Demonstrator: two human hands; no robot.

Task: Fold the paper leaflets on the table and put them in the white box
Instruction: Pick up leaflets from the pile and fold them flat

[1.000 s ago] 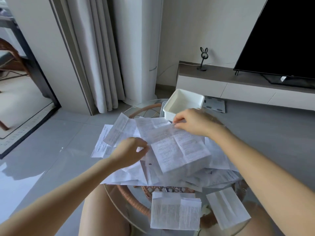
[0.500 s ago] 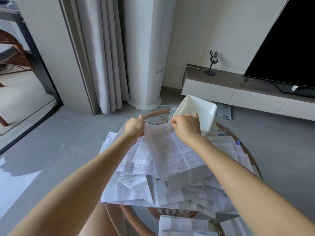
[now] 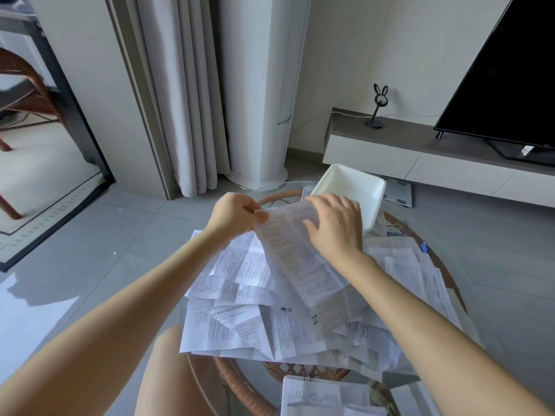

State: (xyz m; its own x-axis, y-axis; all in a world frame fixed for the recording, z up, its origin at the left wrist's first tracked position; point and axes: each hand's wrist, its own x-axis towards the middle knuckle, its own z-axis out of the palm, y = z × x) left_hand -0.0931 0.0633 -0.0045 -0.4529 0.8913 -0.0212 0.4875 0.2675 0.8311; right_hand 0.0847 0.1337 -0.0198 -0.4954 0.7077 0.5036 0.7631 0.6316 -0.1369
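Here the left hand (image 3: 238, 216) is pinching the leaflet (image 3: 300, 265), the right hand (image 3: 333, 228) pressing it with straight fingers; folding is proceeding, probably needing a crease next.

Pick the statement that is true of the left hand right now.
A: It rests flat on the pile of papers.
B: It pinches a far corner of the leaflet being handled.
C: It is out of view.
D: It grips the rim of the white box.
B: the left hand pinches the far left corner of the leaflet, while the right hand lies on the sheet, just in front of the white box.
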